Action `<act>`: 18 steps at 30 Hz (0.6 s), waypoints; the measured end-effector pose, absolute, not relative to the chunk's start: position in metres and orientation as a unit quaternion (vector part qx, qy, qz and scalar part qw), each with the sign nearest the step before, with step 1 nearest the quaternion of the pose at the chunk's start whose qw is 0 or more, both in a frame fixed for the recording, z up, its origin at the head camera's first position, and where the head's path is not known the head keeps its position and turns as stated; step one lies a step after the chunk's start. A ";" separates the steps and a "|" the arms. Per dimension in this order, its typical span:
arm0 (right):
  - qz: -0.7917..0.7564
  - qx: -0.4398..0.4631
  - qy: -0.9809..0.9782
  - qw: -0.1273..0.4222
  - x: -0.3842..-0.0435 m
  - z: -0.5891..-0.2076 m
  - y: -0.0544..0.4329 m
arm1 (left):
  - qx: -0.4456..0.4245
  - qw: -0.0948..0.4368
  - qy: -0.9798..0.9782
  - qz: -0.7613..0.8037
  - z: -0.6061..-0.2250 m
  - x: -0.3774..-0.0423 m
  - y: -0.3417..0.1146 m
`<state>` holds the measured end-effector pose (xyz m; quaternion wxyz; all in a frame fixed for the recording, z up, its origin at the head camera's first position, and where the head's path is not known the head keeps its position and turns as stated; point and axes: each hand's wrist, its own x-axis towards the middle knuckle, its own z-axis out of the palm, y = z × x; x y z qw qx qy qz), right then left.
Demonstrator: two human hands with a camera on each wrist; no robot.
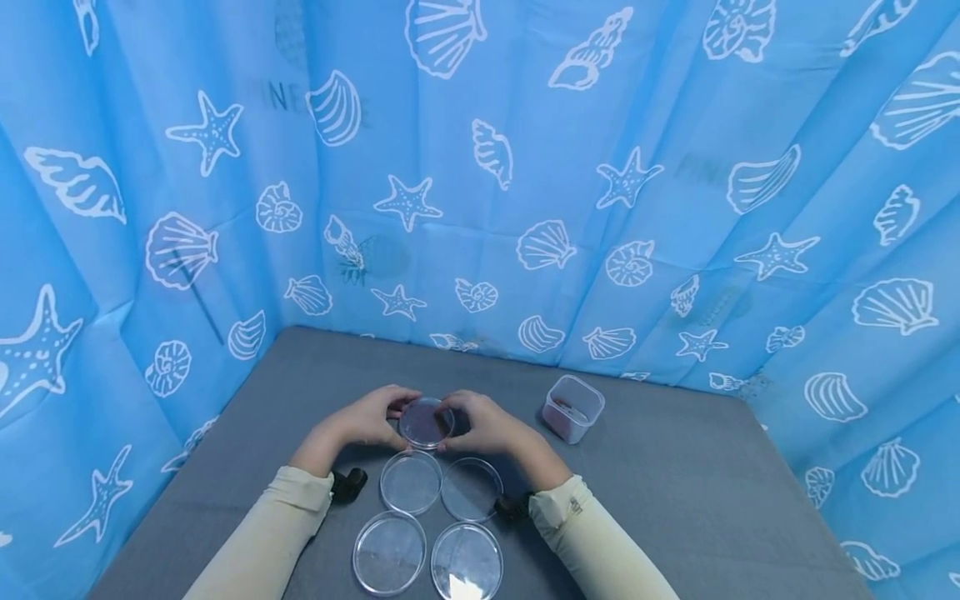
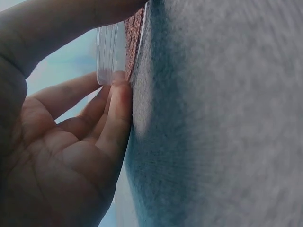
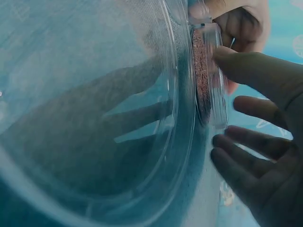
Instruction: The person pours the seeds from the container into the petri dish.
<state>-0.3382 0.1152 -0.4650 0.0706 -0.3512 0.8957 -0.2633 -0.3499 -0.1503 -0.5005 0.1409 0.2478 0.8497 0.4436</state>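
A round transparent petri dish (image 1: 422, 423) with reddish-brown granules in it is between my hands, close over the table. My left hand (image 1: 371, 417) grips its left side; in the left wrist view the thumb passes over it and the fingertips (image 2: 120, 94) pinch its rim by the cloth. Around the right side is my right hand (image 1: 487, 425). Its thumb (image 3: 229, 61) touches the upper rim in the right wrist view, while the other fingers spread loosely beside the dish. The granules (image 3: 201, 75) show below the transparent upper part.
Several transparent petri dish pieces lie nearer to me, among them one (image 1: 411, 483) at the left, one (image 1: 483, 492) under the right wrist and one (image 1: 389, 553) in front. A square transparent container (image 1: 573, 400) with reddish contents stands at the right. A blue curtain (image 1: 450, 208) surrounds the grey table (image 1: 660, 500).
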 end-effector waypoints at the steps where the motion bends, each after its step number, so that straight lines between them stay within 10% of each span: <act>1: -0.271 -0.352 0.894 0.060 -0.337 -0.464 0.117 | 0.248 0.141 0.849 0.445 -0.500 -0.350 -0.150; 18: -0.329 -0.242 0.905 -0.117 -0.305 -0.443 0.216 | 0.248 0.136 0.840 0.463 -0.495 -0.345 -0.165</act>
